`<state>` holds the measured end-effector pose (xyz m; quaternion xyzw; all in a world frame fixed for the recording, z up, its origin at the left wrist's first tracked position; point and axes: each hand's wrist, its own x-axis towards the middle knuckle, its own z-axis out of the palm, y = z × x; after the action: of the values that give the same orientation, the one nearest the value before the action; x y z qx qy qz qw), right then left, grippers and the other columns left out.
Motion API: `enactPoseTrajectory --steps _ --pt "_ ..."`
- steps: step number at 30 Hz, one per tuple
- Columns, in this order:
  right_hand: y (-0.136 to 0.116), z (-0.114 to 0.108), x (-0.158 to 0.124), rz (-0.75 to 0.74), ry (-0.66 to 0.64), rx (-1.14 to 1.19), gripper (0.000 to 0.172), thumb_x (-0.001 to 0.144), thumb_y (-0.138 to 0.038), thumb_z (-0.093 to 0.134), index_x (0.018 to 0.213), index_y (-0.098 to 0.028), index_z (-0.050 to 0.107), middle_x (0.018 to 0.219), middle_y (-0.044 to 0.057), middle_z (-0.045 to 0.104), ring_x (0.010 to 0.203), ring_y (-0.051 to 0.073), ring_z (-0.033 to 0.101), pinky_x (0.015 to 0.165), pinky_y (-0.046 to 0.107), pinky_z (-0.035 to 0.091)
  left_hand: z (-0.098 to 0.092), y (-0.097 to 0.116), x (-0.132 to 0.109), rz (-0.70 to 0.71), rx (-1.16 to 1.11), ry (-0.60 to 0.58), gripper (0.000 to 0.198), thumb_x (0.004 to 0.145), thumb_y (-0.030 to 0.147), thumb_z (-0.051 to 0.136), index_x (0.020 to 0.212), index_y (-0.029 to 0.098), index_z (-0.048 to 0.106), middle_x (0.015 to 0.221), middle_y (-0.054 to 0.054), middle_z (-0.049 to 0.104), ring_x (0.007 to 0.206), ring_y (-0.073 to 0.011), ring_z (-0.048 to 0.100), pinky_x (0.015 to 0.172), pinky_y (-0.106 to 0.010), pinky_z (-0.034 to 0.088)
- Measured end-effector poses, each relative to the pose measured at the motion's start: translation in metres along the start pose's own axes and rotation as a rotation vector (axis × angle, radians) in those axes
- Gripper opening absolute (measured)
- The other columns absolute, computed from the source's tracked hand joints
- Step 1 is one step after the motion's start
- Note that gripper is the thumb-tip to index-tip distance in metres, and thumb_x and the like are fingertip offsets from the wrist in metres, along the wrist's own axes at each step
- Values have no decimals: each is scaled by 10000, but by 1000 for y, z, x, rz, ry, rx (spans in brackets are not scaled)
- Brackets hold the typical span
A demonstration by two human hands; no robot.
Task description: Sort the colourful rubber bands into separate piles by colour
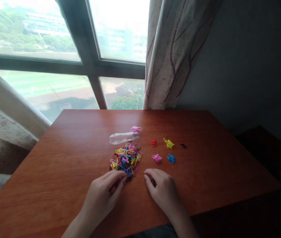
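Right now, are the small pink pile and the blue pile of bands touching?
Apart: the head view shows bare table between the pink pile and the blue pile.

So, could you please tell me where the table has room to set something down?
The table is bare left of the mixed bands and clear container, and right of the black bands. It is crowded around the mixed bands, near the left hand.

left hand (pixel 102 190): kinda hugging the messy loop pile (pixel 127 157)
right hand (pixel 162 185): curling near it
color clumps (pixel 156 158): five, sitting rightward
clear bottle (pixel 123 138): lying behind
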<state>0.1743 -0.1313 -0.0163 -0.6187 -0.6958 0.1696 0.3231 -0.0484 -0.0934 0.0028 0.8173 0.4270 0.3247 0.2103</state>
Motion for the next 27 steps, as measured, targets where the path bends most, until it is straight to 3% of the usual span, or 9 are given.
enactPoseTrajectory --steps 6,27 --pt "-3 4 4 -5 -14 -54 160 922 -158 524 929 -240 661 829 0 698 741 173 636 687 264 389 9 -1 -15 -12 41 6 146 928 188 531 993 243 650 855 8 722 690 -128 683 635 -206 507" --pt "-18 13 15 -53 -21 -53 159 886 -156 574 999 -226 662 782 1 684 703 168 628 661 257 395 9 2 -10 -84 96 -18 153 933 233 517 970 236 666 880 -18 738 725 -158 706 659 -234 530"
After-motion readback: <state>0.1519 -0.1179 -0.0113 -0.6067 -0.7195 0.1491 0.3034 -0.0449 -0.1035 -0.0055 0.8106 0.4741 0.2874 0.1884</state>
